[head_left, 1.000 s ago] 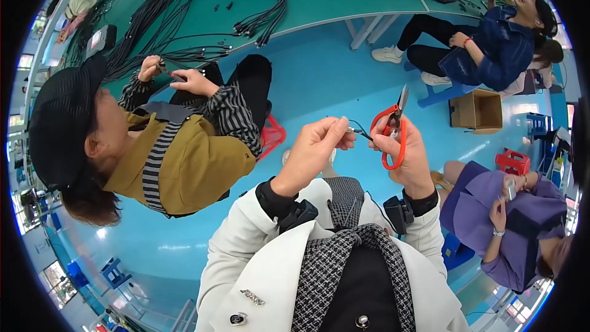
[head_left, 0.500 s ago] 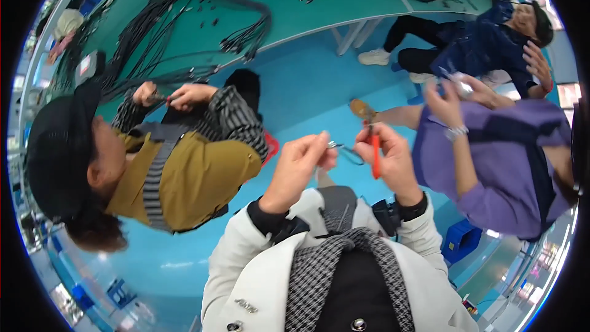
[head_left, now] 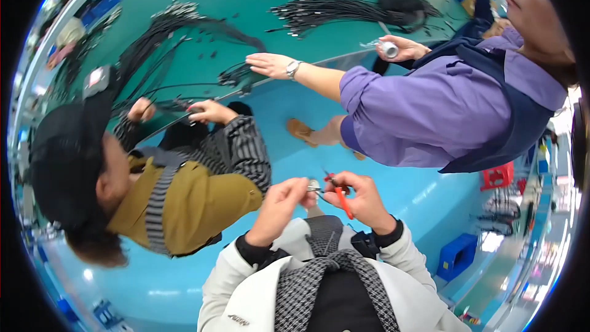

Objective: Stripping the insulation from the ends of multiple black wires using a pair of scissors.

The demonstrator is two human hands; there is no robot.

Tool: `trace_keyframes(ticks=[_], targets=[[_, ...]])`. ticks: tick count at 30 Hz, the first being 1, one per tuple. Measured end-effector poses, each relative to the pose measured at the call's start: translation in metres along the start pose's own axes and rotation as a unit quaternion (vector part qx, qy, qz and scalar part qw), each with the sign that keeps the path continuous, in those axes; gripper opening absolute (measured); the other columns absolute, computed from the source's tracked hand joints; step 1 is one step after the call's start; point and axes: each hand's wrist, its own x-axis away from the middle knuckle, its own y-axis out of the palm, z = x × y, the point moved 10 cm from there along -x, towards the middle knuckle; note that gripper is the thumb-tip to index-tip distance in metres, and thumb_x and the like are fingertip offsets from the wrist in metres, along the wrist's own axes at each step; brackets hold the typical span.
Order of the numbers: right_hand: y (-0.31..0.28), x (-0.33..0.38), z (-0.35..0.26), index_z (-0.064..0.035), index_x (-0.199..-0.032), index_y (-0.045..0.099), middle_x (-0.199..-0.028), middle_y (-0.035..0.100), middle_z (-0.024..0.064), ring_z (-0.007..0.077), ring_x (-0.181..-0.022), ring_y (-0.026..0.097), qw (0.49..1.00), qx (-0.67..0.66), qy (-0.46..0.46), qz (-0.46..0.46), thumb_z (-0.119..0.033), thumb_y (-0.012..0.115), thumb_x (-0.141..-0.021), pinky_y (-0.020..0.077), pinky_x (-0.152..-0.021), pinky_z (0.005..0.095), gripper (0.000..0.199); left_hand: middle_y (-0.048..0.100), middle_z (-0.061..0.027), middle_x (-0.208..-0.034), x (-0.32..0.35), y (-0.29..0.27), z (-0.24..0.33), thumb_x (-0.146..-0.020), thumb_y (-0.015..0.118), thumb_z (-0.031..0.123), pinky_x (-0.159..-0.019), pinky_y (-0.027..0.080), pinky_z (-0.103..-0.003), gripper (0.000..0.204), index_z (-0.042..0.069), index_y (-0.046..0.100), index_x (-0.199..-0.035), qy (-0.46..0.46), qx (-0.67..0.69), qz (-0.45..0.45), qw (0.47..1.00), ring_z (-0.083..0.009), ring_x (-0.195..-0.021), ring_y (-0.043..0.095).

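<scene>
Between the fingertips of my left hand (head_left: 276,210) is a small silver connector (head_left: 313,185) with a short dark cable end. My right hand (head_left: 369,208) grips red-handled cutters (head_left: 344,202), their jaws pointing up and away from me. The two hands are close together in front of my lap, with the connector just left of the cutters. Whether the cable touches the cutters is too small to tell.
A green table (head_left: 246,15) carries black cable bundles (head_left: 319,12). On my left a person in a mustard vest (head_left: 196,200) works at it. A person in purple (head_left: 424,110) leans across from the right, holding a white roll (head_left: 389,49). A blue crate (head_left: 458,256) stands at right.
The person in purple has come forward and reaches a hand over the table. My hands sit lower and closer together, and the cutters are tilted more. The connector stays in my left hand.
</scene>
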Motion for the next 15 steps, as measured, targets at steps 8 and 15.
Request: trace_keyframes(ticks=[8,15], targets=[[0.024,0.001,0.004,0.002,-0.085,0.062,-0.071,0.06,0.0003,0.0069,-0.067,0.051,1.0,-0.011,0.019,-0.019,-0.007,0.071,-0.077,0.0432,-0.06,0.0236,0.015,0.059,0.0001,-0.073,0.007,0.002,-0.003,-0.098,0.05,0.029,-0.064,0.044,-0.022,0.036,0.0,0.06,-0.08,0.053,-0.034,-0.042,0.997,-0.0066,-0.068,0.053],[0.037,-0.006,0.001,0.0023,-0.084,0.062,-0.071,0.06,0.0009,0.007,-0.066,0.053,0.996,-0.051,0.063,-0.042,-0.007,0.07,-0.078,0.0434,-0.06,0.0221,0.014,0.059,0.0,-0.076,0.008,-0.008,-0.001,-0.099,0.048,0.025,-0.067,0.046,-0.023,0.032,-0.001,0.061,-0.085,0.045,-0.035,-0.05,0.997,-0.0065,-0.07,0.053]])
